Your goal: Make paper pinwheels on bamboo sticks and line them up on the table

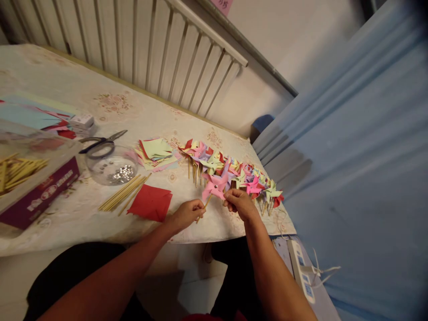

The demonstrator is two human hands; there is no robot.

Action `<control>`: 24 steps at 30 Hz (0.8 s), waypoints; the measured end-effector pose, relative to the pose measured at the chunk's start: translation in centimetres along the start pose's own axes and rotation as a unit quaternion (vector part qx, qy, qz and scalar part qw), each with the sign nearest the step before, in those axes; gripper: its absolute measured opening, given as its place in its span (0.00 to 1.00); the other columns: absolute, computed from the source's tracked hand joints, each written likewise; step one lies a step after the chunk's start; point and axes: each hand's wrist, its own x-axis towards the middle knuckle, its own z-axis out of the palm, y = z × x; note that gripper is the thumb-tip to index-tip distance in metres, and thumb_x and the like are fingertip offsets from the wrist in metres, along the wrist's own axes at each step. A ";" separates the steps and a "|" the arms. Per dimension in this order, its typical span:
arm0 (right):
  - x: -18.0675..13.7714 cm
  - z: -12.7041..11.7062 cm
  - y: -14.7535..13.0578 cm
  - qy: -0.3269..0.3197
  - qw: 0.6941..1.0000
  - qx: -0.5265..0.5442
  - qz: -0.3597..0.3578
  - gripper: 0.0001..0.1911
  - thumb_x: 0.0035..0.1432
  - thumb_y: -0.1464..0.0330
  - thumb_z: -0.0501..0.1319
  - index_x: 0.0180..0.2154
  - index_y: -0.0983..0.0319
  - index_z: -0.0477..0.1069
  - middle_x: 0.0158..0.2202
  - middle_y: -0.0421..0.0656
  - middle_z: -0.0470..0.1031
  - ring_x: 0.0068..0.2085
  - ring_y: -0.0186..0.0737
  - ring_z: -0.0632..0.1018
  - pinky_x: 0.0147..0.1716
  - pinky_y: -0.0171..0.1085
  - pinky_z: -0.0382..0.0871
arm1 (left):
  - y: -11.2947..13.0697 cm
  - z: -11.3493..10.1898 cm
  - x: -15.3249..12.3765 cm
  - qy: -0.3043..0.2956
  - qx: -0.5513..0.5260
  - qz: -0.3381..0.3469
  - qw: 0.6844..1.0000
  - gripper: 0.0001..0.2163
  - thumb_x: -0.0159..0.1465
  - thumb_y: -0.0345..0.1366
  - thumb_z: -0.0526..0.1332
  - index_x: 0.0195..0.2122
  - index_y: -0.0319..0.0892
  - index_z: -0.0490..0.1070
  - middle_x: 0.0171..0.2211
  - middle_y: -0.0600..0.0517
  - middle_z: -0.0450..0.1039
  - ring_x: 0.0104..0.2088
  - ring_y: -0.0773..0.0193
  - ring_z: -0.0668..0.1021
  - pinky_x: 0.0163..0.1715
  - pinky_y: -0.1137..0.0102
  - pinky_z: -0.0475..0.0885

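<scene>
A pink paper pinwheel [216,186] with a shiny pin at its centre is held up over the near edge of the table. My left hand [189,215] is closed around its thin wooden stick. At the pinwheel's right side, the fingertips of my right hand [239,203] pinch the edge of a pink blade. Behind it lie many finished pinwheels [211,164] in mixed colours, heaped in a row with their sticks pointing towards me. Left of my left hand are a stack of red paper squares [150,203] and a bundle of wooden sticks [122,194].
A round clear dish [96,171] holds metal pins, with scissors [103,143] at its rim. Coloured paper squares [157,149] lie behind. A purple-labelled box [43,191] with sticks stands left. A power strip [301,269] and blue curtain [361,156] are at right.
</scene>
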 end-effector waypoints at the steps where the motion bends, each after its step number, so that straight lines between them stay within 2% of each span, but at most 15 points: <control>1: -0.1 0.2 0.1 -0.005 1.000 -0.005 -0.002 0.15 0.43 0.57 0.68 0.23 0.61 0.68 0.17 0.38 0.73 0.14 0.28 0.65 0.13 0.29 0.49 | 0.0 0.0 0.0 -0.001 0.000 -0.001 1.000 0.11 0.55 0.44 0.61 0.27 0.41 0.66 0.23 0.56 0.66 0.23 0.70 0.67 0.24 0.73 0.61; 12: -0.5 1.6 0.9 -0.006 1.000 -0.002 0.004 0.14 0.44 0.58 0.65 0.23 0.60 0.66 0.16 0.37 0.72 0.13 0.28 0.64 0.13 0.29 0.46 | 0.0 0.0 0.0 -0.004 -0.007 -0.003 1.000 0.11 0.54 0.44 0.61 0.27 0.42 0.65 0.23 0.56 0.66 0.22 0.70 0.67 0.24 0.73 0.62; 24: -0.5 1.8 1.2 -0.028 0.999 0.013 -0.010 0.12 0.45 0.60 0.64 0.23 0.60 0.68 0.17 0.38 0.73 0.14 0.27 0.64 0.14 0.28 0.48 | 0.0 0.0 0.0 -0.003 0.001 -0.006 1.000 0.11 0.55 0.44 0.60 0.28 0.41 0.66 0.23 0.56 0.66 0.23 0.70 0.67 0.24 0.72 0.61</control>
